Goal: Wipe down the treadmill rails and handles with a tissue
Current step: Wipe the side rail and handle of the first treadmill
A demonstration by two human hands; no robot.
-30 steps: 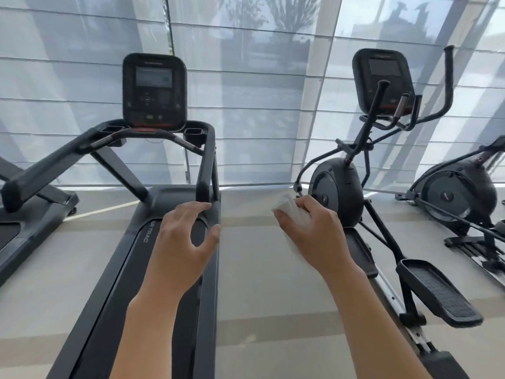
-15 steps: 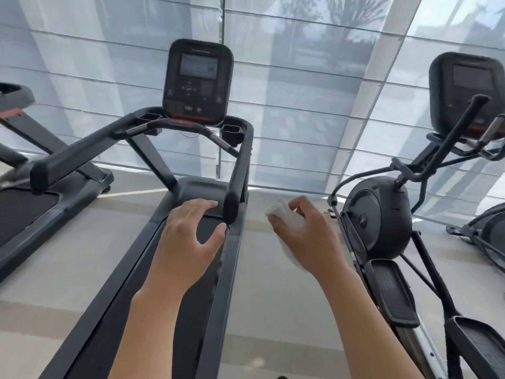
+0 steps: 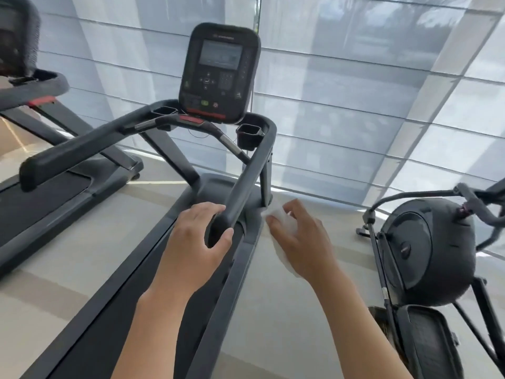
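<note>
My left hand (image 3: pixel 195 247) is at the near end of the treadmill's right rail (image 3: pixel 247 176), the long dark bar that runs from the cup holder (image 3: pixel 249 134) down toward me. The fingers reach over the top of the rail's end and the thumb comes up under its rounded tip, so the hand is loosely curled about the bar; how firmly it grips I cannot tell. My right hand (image 3: pixel 303 243) is just to the right of that same rail end, apart from it, with the white tissue (image 3: pixel 281 220) held under its curled fingers and against the palm. A crumpled corner of the tissue sticks out beyond the fingertips toward the foot of the rail's upright post, and another bit shows below the heel of the hand. Whether the tissue touches the post or the treadmill frame I cannot tell; it looks very near. Up the rail from my hands stands the console (image 3: pixel 220 72), a dark panel with a grey screen, buttons and a red strip along its lower edge. Across the belt (image 3: pixel 131 296) from the right rail is the left rail (image 3: pixel 82 151), untouched. Beyond the left rail stands a second treadmill (image 3: pixel 35 187). To the right of my right hand, well away from the rail, is an elliptical trainer (image 3: pixel 426 250) with its round black housing. Pale window blinds (image 3: pixel 355 91) fill the wall behind the console.
</note>
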